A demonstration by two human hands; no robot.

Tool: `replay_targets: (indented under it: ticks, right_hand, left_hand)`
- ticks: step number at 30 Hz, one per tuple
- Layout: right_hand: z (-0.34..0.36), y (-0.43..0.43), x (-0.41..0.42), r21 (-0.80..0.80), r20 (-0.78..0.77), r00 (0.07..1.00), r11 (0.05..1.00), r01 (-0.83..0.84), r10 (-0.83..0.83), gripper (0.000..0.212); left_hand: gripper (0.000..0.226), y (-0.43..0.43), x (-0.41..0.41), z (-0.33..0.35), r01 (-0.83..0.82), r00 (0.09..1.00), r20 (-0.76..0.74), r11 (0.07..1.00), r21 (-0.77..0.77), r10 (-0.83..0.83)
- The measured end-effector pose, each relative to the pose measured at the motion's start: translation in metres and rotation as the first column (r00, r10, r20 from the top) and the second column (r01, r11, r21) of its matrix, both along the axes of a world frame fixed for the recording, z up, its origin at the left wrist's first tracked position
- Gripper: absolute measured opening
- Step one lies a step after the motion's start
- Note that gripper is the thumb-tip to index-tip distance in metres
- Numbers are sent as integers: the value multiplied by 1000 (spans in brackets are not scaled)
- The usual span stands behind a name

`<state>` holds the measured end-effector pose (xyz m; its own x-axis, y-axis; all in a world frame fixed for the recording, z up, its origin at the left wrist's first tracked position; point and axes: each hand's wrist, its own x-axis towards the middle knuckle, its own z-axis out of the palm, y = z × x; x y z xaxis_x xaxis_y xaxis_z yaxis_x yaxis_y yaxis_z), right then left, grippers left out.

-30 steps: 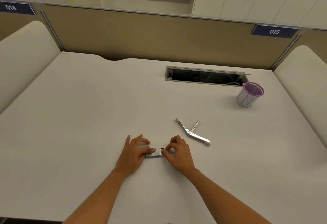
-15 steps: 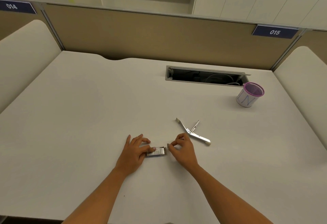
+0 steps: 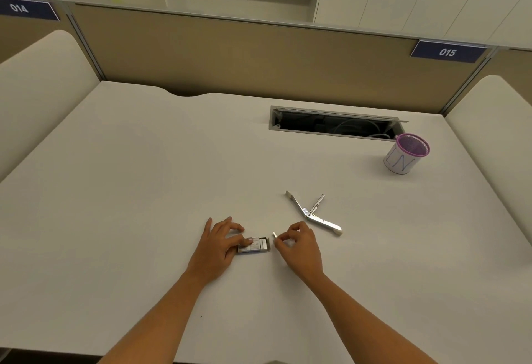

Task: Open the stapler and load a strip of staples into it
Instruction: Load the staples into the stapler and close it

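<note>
Left hand point(image 3: 219, 244) pins staple box point(image 3: 254, 245) to bench point(image 3: 144, 191); right hand point(image 3: 298, 245) fingers pinch staple strip point(image 3: 274, 234), stapler point(image 3: 312, 214) lying open far right for loading

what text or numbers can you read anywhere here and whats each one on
"014": left blue plate on the partition.
"015": right blue plate on the same partition.
"IN", handwritten in blue, first letter unsure: white cup with the purple rim.
Staple box held by the left hand: its print is too small to read.
</note>
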<state>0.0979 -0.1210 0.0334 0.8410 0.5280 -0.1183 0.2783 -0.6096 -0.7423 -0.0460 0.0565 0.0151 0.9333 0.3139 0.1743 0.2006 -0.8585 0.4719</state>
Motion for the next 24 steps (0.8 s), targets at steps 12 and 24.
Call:
replay_targets:
  ticks: [12, 24]
  right_hand:
    - [-1, 12, -12, -11, -124, 991, 999, 50, -51, 14]
    - [-2, 16, -15, 32, -154, 978, 989, 147, -141, 12]
  left_hand:
    - [37, 2, -2, -5, 0, 999, 54, 999, -52, 3]
    - [36, -1, -2, -6, 99, 992, 74, 995, 23, -101]
